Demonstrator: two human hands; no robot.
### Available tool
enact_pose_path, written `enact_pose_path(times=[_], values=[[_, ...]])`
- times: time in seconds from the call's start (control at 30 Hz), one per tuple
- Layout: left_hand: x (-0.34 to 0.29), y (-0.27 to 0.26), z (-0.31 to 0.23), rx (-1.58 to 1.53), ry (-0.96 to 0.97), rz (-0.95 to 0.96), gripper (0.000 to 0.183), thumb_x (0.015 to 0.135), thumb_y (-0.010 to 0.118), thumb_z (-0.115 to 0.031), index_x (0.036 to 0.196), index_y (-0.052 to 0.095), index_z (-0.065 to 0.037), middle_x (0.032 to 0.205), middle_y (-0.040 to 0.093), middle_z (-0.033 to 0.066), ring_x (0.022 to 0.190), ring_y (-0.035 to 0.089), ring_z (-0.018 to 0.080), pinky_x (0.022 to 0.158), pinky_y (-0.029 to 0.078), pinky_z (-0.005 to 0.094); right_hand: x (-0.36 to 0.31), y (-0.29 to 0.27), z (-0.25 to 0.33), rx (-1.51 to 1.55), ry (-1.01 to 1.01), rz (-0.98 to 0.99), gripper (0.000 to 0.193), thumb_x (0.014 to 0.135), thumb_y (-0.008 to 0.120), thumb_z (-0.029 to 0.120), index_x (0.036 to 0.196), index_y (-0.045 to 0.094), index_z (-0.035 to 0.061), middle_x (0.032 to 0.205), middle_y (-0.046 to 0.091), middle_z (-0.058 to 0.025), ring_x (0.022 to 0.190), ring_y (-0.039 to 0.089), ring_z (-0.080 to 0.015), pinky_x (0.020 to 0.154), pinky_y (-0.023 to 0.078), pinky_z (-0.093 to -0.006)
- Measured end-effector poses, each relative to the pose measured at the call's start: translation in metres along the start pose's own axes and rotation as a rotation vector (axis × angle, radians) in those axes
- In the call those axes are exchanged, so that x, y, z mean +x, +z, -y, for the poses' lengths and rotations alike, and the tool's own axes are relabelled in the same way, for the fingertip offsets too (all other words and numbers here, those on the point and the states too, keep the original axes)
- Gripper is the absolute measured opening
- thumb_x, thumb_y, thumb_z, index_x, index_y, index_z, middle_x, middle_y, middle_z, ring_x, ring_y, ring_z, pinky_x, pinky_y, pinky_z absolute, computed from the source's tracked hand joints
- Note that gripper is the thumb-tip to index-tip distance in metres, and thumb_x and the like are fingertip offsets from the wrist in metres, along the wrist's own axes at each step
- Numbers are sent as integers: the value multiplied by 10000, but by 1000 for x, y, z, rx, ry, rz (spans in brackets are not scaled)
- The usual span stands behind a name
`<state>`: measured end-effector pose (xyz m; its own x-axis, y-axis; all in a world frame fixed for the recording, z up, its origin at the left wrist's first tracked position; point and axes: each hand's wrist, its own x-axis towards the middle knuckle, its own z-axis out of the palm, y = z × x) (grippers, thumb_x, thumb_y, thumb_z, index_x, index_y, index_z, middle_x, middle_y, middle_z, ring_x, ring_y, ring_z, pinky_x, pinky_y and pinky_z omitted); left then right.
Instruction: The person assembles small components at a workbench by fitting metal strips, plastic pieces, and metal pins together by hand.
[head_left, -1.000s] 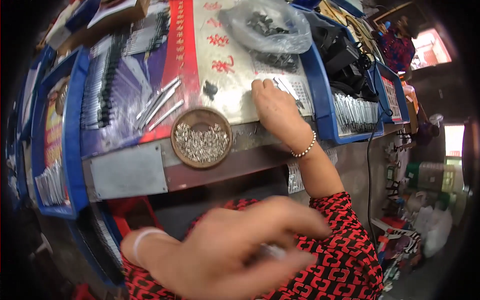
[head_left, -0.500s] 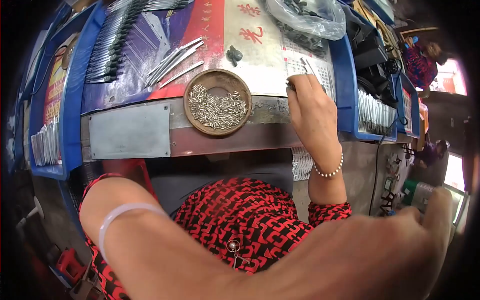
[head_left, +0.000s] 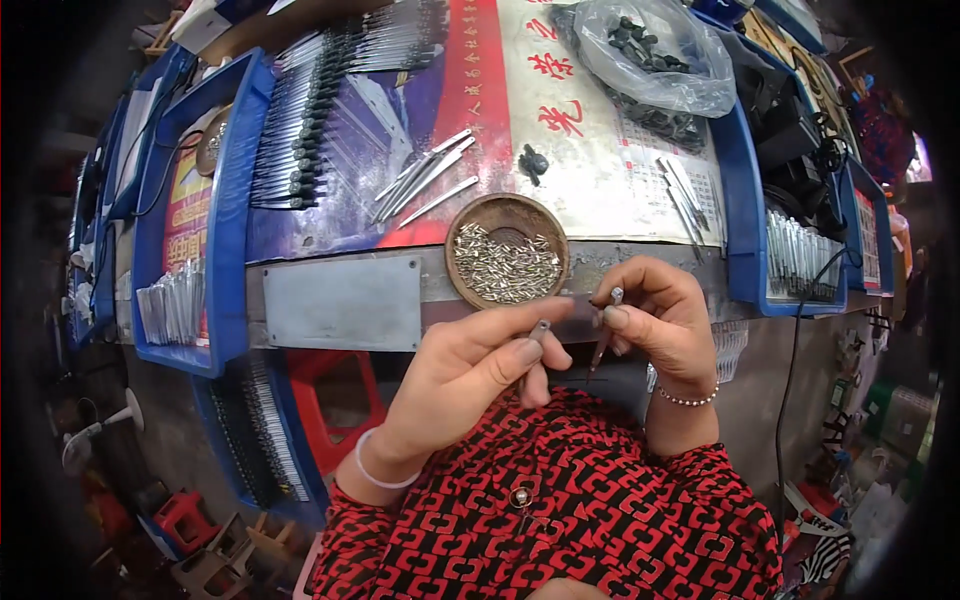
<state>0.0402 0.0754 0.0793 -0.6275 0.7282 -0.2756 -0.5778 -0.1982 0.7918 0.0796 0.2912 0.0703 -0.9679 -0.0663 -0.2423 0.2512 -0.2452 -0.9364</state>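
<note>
My left hand (head_left: 465,365) and my right hand (head_left: 665,315) are close together, just in front of the table edge, below a round wooden bowl (head_left: 457,275) of small silvery metal pins (head_left: 505,265). Between the thumb and fingers of my left hand is a small grey metal piece (head_left: 541,328), mostly covered. My right hand pinches a small silvery metal piece (head_left: 617,296); a thin dark strip hangs below its fingers, too blurred to name. Several loose flat metal rods (head_left: 425,178) lie beyond the bowl, beside a few small black parts (head_left: 533,163).
Rows of metal rods with black ends (head_left: 292,120) lie at the far left. Blue trays (head_left: 232,230) flank the table, and the right-hand one (head_left: 745,190) holds black parts and rods. A clear plastic bag (head_left: 700,85) of black pieces stands at the back right. Below is a red stool (head_left: 335,440).
My left hand has swung back from the lower right to the front of the bowl. My right hand has drawn back from the table's right side to meet it.
</note>
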Motion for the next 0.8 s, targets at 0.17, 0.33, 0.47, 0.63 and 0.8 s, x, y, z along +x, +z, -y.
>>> enact_pose_path(times=[0.17, 0.33, 0.47, 0.63, 0.8], values=[[-4, -8, 21, 38, 173, -192, 253, 926, 500, -66, 1144, 499, 63, 930, 631, 144, 794, 646, 185, 706, 534, 263, 7, 11, 2, 70, 10, 93, 160, 852, 620, 64, 975, 574, -27, 767, 598, -30, 601, 554, -58, 535, 440, -178], [-2, -2, 29, 23, 242, -242, 180, 940, 474, -62, 1090, 476, 38, 982, 608, 120, 871, 624, 163, 782, 511, 267, 6, 26, -2, 131, 36, 124, 160, 860, 607, 62, 980, 572, -36, 784, 611, -47, 624, 585, -84, 565, 476, -193], [-2, 3, 31, 20, 269, -240, 160, 944, 460, -50, 1073, 472, 42, 976, 600, 100, 878, 597, 117, 820, 481, 244, 11, 32, -13, -186, -294, 63, 136, 842, 623, 71, 931, 597, -27, 782, 621, -65, 637, 601, -109, 560, 471, -214], [-6, -2, 36, 165, 296, -234, 123, 923, 519, -56, 1004, 474, 25, 902, 609, 69, 819, 588, 94, 728, 476, 216, 7, 39, -5, -481, -355, 74, 132, 810, 654, 85, 875, 615, -23, 759, 620, -76, 632, 606, -124, 552, 462, -235], [-7, 0, 31, 283, 322, -260, 109, 904, 546, -49, 958, 506, 38, 838, 664, 102, 806, 633, 108, 709, 513, 223, 5, 43, -10, -500, -411, 18, 133, 808, 667, 98, 866, 619, -12, 731, 633, -67, 619, 614, -112, 554, 468, -234]])
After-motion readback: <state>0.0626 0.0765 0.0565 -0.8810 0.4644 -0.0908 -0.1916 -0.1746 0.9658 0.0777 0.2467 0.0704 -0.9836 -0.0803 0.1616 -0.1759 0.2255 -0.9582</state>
